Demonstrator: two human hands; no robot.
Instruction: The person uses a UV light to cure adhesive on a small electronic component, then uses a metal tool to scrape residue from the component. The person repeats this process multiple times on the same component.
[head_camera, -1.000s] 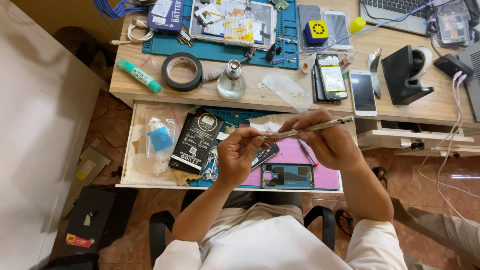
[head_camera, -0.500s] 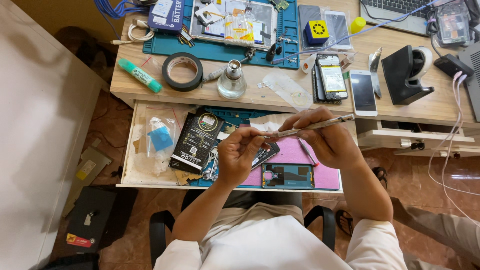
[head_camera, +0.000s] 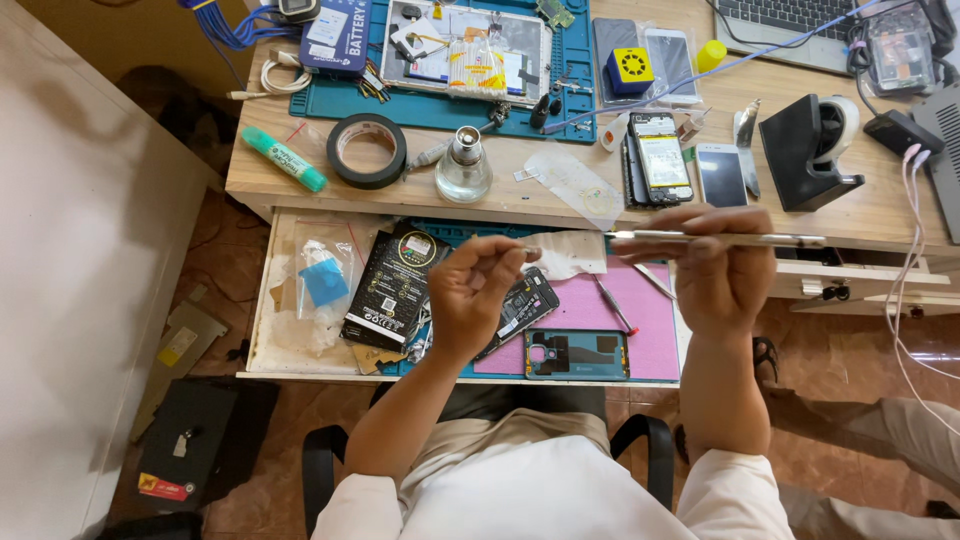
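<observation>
Left hand (head_camera: 478, 296): raised over the open drawer (head_camera: 285, 330), my fingertips pressed together, pinching something too small to make out.
Right hand (head_camera: 712, 268): closed around long metal tweezers (head_camera: 715, 238), held level, tip aimed at my left fingertips.
Tip and fingers: near each other, not touching as far as I can tell.
Below: an opened phone (head_camera: 520, 308) and a teal back cover (head_camera: 577, 354) on the pink mat (head_camera: 655, 335).
Risk: I judge that whatever I pinch could slip and vanish into the drawer clutter.
Cause: a shaky handover between fingertips and tweezers, done in mid-air.
</observation>
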